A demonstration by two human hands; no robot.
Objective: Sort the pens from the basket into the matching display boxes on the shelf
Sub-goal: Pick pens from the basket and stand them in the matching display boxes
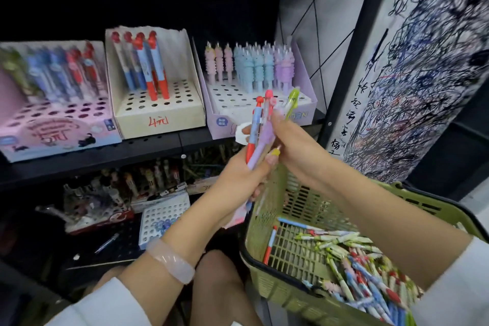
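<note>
Gripping a bunch of pens (260, 135), the left hand (238, 177) curls its fingers; right hand (291, 140) fingers pinch them above the basket (264, 286).

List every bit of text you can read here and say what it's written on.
"4元": red handwriting on the front of the cream display box.
Pink display box: red handwritten price, too blurred to read.
Purple display box: small blue badge and front lettering, unreadable, partly hidden by the hands.
Scribbled white board: handwritten characters and scrawl, illegible.

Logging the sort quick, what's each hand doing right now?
Left hand: grips a bunch of pens.
Right hand: pinches the same bunch from the right.
</note>
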